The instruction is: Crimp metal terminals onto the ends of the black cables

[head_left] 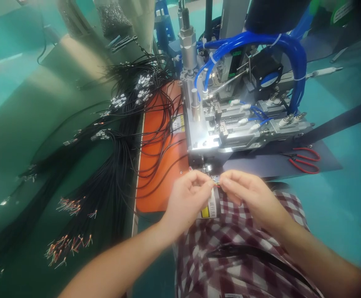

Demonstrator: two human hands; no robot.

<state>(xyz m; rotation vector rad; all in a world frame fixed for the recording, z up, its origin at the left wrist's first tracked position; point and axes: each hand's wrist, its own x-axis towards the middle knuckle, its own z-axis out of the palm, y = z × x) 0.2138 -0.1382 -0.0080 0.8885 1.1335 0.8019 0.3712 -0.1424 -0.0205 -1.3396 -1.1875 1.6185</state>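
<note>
Thin coloured wires (216,183) run between my two hands, at the front edge of a metal machine (205,138). My left hand (190,193) pinches them from the left with thumb and forefinger. From the right, my right hand (245,188) is closed on the same wires, its fingertips almost meeting the left ones. Just beyond my fingers sits a small metal fixture (207,167) at the machine's front. My fingers hide the wire ends and most of their length.
Bundles of black cables (118,165) with white connectors and bare coloured ends cover the green table (22,107) and cross the orange plate (155,165). Blue air tubes (300,62) arch over the machine. Red-handled pliers (304,159) lie at the right.
</note>
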